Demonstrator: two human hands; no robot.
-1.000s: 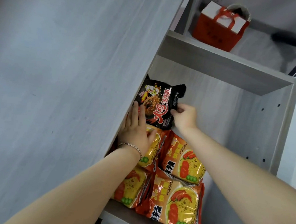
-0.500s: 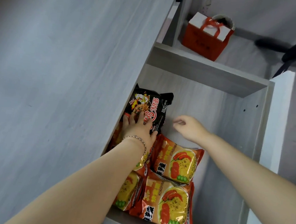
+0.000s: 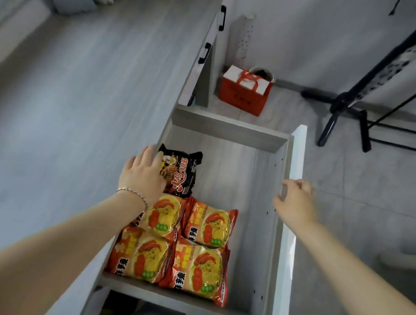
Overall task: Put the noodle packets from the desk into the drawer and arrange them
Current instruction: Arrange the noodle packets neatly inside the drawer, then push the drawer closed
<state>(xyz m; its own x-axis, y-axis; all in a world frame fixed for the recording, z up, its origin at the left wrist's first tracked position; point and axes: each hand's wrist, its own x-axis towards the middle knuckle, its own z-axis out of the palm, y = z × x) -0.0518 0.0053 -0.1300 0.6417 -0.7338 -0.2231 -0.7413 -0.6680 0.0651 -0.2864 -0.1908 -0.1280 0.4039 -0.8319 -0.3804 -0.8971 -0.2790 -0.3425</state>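
Five noodle packets lie inside the drawer, none visible outside it; left hand rests flat, fingers spread, on the black packet, right hand loosely curled, empty, at the drawer's front wall

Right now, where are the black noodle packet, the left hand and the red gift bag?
black noodle packet (image 3: 183,174), head view, on its printed front.
left hand (image 3: 144,174), head view, on the back of the hand.
red gift bag (image 3: 242,98), head view, on its red side.
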